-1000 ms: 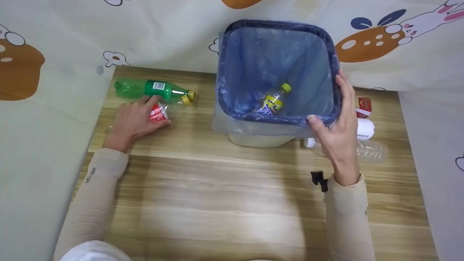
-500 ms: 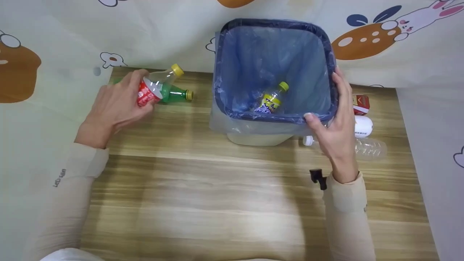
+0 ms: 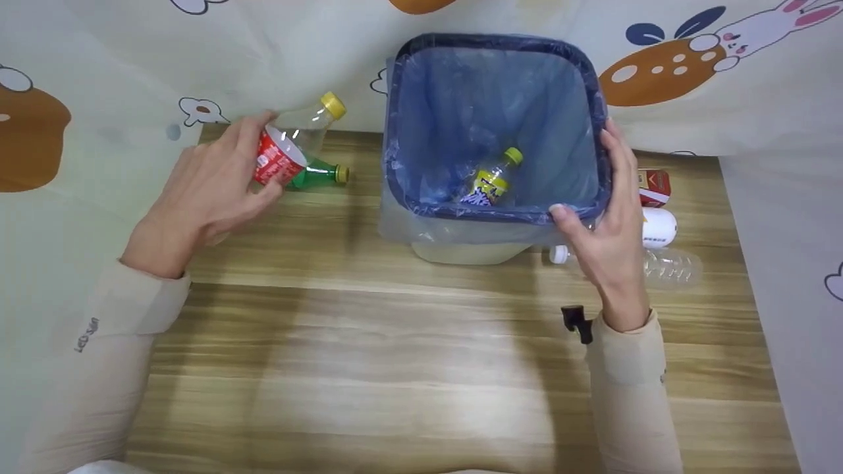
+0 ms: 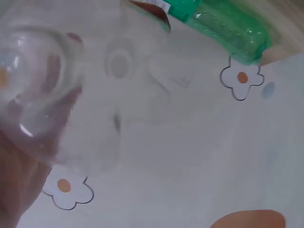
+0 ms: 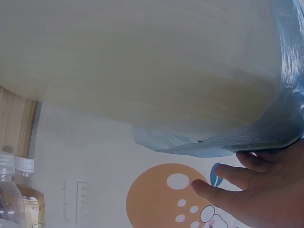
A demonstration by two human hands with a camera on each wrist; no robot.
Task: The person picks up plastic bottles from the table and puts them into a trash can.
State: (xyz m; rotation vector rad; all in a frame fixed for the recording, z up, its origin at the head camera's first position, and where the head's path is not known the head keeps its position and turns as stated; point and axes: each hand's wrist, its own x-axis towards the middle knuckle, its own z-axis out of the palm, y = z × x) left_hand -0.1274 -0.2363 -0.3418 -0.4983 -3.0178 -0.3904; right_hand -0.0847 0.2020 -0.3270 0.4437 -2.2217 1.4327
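Note:
My left hand [image 3: 204,181] grips a clear plastic bottle [image 3: 280,161] round its red label. The bottle tilts, its yellow cap pointing up and to the right; in the left wrist view its clear base fills the near left. Behind it on the floor lies a green bottle [image 3: 321,174], partly hidden by the hand. My right hand [image 3: 612,247] holds the near right corner of a trash bin [image 3: 507,45], thumb on the front rim and fingers along the right side. A blue bag lines the bin, and a small yellow-capped bottle [image 3: 489,185] lies inside.
Right of the bin lie a red box [image 3: 654,188], a white container [image 3: 660,228] and a clear ribbed bottle [image 3: 673,266]. A patterned sheet [image 3: 290,52] rises behind and at both sides of the wood-grain surface [image 3: 408,368].
My left hand has lifted the red-labelled bottle off the surface, tilting its cap upward over the green bottle. My right hand stays on the bin's rim.

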